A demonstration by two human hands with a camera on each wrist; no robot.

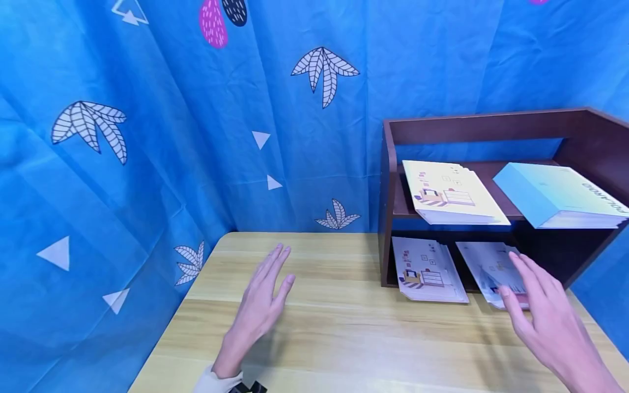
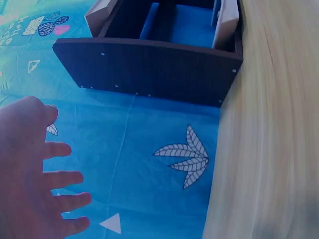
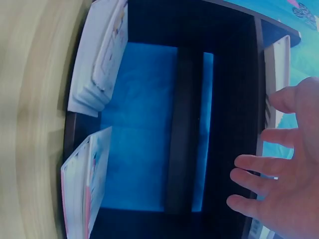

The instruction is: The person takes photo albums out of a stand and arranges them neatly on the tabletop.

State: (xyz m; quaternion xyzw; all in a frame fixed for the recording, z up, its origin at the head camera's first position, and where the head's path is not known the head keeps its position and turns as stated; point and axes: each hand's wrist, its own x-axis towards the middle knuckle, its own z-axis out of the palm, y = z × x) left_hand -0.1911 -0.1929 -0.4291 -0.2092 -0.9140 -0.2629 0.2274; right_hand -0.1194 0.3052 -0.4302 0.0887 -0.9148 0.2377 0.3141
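Note:
My left hand (image 1: 260, 303) hovers over the wooden table with fingers straight and nothing in them. The right hand (image 1: 552, 322), fingers spread and holding nothing, is in front of the dark brown two-level shelf (image 1: 491, 124). It partly hides the lower right stack of books (image 1: 491, 265); the right wrist view shows this stack with a red-edged book (image 3: 87, 186). Beside it on the lower level lies another stack of books (image 1: 427, 270) with a room drawing. Above are a cream stack of books (image 1: 452, 191) and a thick light-blue book (image 1: 565, 191) marked POLAROID.
The light wooden table (image 1: 344, 338) carries the shelf at its back right. A blue patterned curtain (image 1: 314, 136) hangs behind and along the left side. In the left wrist view, the shelf's side panel (image 2: 149, 69) faces the left hand.

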